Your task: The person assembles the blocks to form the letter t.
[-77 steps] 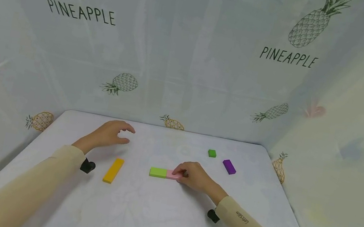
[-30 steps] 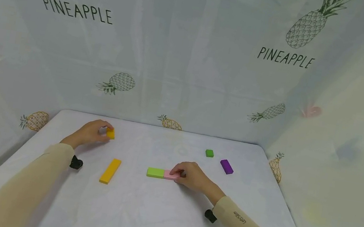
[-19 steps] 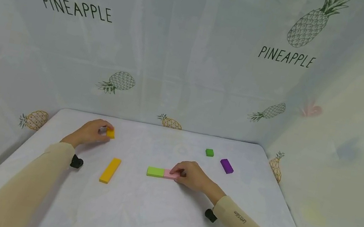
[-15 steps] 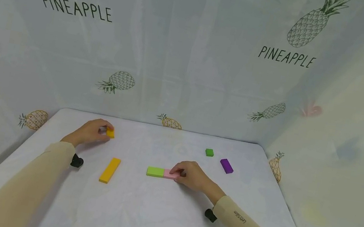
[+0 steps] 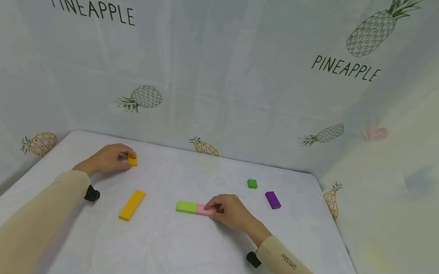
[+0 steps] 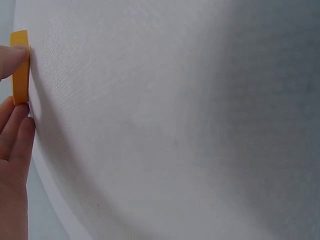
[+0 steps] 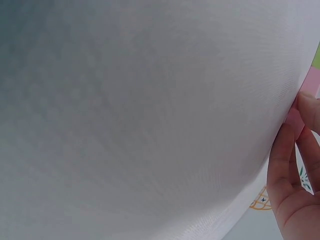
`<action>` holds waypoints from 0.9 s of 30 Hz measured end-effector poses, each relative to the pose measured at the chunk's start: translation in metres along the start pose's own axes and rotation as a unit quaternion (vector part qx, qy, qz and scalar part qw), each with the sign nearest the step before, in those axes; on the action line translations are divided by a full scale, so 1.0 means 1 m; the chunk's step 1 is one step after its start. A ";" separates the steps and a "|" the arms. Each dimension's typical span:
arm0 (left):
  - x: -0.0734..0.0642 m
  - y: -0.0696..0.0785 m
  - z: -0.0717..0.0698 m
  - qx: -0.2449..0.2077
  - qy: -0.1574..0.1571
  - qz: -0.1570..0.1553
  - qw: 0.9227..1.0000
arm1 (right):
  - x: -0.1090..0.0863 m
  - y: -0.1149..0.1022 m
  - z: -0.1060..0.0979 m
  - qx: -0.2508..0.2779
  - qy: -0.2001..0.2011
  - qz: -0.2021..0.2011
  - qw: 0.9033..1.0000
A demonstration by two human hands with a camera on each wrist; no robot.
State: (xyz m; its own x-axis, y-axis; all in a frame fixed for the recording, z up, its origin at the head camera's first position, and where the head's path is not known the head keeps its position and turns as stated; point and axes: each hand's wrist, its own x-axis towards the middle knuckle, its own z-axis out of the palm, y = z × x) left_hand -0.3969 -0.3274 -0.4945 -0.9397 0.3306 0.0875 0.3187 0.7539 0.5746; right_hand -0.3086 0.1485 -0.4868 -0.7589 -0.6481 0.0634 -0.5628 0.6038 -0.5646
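At the far left of the table, my left hand (image 5: 108, 158) pinches a short yellow block (image 5: 134, 160), partly hidden by the fingers. The left wrist view shows the thumb on this yellow block (image 6: 20, 80) and fingers at its lower end. Near the middle, my right hand (image 5: 230, 211) holds a pink block (image 5: 202, 209) between thumb and fingers, seen as a pink piece (image 7: 311, 82) in the right wrist view. The pink block lies flat, end to end with a light green block (image 5: 187, 207) on its left; no gap shows between them.
A long yellow block (image 5: 132, 206) lies slanted between the arms. Toward the back right are a small green block (image 5: 252, 183) and a purple block (image 5: 273, 200). A pineapple-printed curtain (image 5: 232, 61) surrounds the white table (image 5: 189, 267).
From 2.6 to 1.0 seconds ago, my left hand moved left and took hold of the short yellow block, and it has stayed there since. My right hand keeps its place on the pink block.
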 end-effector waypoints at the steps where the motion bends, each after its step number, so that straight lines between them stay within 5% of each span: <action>1: 0.000 0.001 -0.001 0.000 -0.001 0.000 1.000 | 0.000 0.000 0.000 0.000 -0.001 0.002 1.000; 27: -0.003 0.005 0.001 0.001 -0.003 0.014 1.000 | 0.001 0.006 0.002 -0.013 0.006 -0.016 1.000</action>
State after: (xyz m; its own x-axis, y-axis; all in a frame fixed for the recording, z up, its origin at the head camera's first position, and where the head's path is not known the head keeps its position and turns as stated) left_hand -0.3922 -0.3240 -0.4922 -0.9298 0.3545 0.0991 0.3449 0.7450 0.5710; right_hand -0.3118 0.1507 -0.4923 -0.7447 -0.6613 0.0903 -0.5945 0.5956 -0.5402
